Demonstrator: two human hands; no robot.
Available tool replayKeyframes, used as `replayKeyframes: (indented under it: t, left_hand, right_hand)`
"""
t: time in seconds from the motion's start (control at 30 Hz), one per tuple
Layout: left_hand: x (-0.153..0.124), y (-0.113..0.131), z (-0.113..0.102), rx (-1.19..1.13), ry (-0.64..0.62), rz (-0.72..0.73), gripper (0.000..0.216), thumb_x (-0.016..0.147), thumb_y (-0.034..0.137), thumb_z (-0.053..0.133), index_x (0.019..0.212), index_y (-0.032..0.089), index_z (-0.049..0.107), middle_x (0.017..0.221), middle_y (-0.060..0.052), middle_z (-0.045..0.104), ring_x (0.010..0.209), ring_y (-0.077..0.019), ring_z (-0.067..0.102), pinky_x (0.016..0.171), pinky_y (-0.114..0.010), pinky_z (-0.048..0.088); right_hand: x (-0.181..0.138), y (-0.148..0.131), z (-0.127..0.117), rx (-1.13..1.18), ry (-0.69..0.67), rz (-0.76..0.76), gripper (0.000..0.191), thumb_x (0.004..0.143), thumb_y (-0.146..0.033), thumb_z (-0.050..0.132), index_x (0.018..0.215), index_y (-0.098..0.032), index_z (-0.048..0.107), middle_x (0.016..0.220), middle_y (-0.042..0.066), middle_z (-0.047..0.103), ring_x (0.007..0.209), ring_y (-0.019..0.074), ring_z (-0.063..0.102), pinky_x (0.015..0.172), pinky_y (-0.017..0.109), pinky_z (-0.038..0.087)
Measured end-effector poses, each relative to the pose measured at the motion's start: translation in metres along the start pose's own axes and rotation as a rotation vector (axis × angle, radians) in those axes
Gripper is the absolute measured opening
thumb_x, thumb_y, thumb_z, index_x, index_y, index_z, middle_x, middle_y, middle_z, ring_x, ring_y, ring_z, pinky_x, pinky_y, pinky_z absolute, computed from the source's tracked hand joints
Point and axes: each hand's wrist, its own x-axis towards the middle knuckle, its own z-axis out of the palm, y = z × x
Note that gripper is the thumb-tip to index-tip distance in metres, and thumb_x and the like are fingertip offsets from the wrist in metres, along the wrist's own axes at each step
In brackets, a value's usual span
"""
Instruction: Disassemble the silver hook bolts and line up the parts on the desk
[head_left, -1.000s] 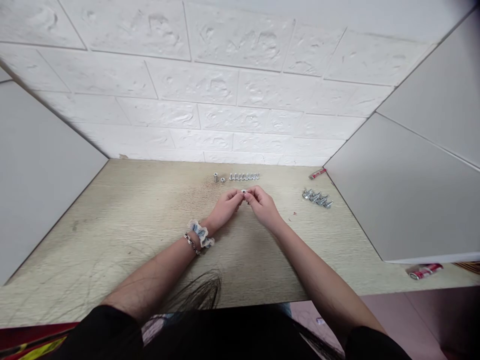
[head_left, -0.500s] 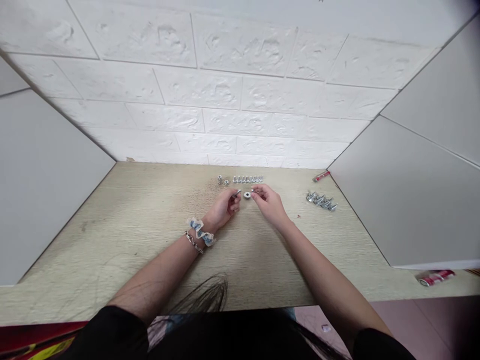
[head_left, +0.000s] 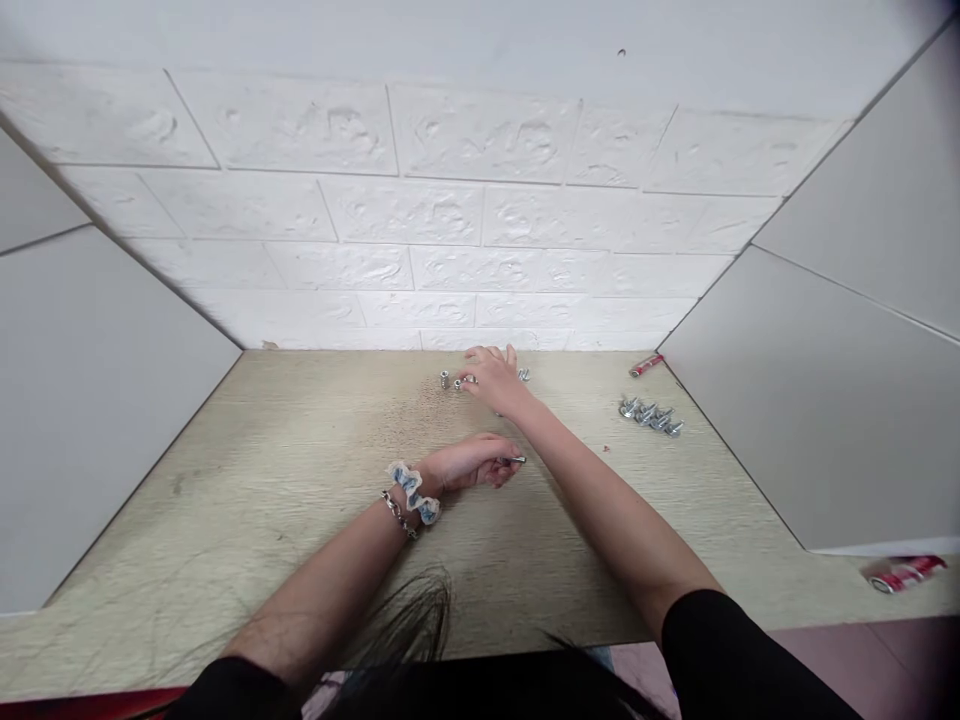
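Observation:
My left hand is low over the table, its fingers closed around a small metal bolt whose end sticks out past the fingertips. Further back, my right hand reaches across with fingers apart, thumb and forefinger just beside a small nut. A short stack of nuts stands to the left of that nut. Behind my right hand runs a row of upright bolts, mostly hidden by it. A sliver of the washer shows at the edge of my right wrist.
Several bolts with wide washers lie grouped on the right of the wooden table. One red battery-like cylinder lies by the right panel, another near the front right. A white brick-pattern wall closes the back.
My right hand has left the washer and moved back and left to the nuts. My left hand has drawn nearer to me and right, still with the bolt. The view has tilted slightly.

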Motion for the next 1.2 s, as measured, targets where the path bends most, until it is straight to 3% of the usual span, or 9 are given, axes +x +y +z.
replayKeyframes:
  t: [0.2, 0.8, 1.07, 1.2]
  left_hand:
    - [0.001, -0.001, 0.001, -0.016, 0.025, -0.016, 0.024, 0.065, 0.034, 0.064, 0.06, 0.013, 0.054, 0.053, 0.002, 0.047, 0.047, -0.0063, 0.037, 0.047, -0.023, 0.026]
    - [0.003, -0.003, 0.002, -0.054, 0.041, 0.005, 0.024, 0.065, 0.033, 0.066, 0.063, 0.011, 0.055, 0.059, 0.001, 0.051, 0.049, -0.0059, 0.042, 0.047, -0.022, 0.027]
    - [0.003, -0.003, 0.001, -0.063, 0.028, -0.003, 0.025, 0.066, 0.032, 0.069, 0.064, 0.01, 0.057, 0.06, 0.001, 0.053, 0.051, -0.0053, 0.042, 0.048, -0.021, 0.029]
    - [0.005, -0.002, 0.002, -0.189, 0.077, 0.066, 0.026, 0.07, 0.033, 0.069, 0.07, 0.009, 0.058, 0.063, 0.001, 0.054, 0.05, -0.0025, 0.042, 0.047, -0.016, 0.032]
  right_hand:
    - [0.006, 0.0, 0.009, -0.048, -0.029, -0.005, 0.012, 0.079, -0.025, 0.06, 0.087, -0.026, 0.069, 0.136, 0.007, 0.042, 0.126, 0.0279, 0.031, 0.101, 0.068, 0.003]
    - [0.009, 0.002, 0.02, -0.057, -0.049, -0.023, 0.015, 0.08, -0.025, 0.059, 0.092, -0.024, 0.068, 0.135, 0.008, 0.044, 0.125, 0.0288, 0.033, 0.101, 0.07, 0.004]
    - [0.003, 0.002, 0.008, -0.05, 0.01, -0.019, 0.022, 0.083, -0.031, 0.055, 0.101, -0.023, 0.064, 0.136, 0.009, 0.043, 0.126, 0.0285, 0.033, 0.102, 0.068, 0.007]
    - [-0.011, 0.009, -0.006, -0.009, 0.097, 0.004, 0.021, 0.084, -0.032, 0.052, 0.098, -0.023, 0.065, 0.135, 0.009, 0.045, 0.125, 0.0294, 0.035, 0.102, 0.067, 0.007]
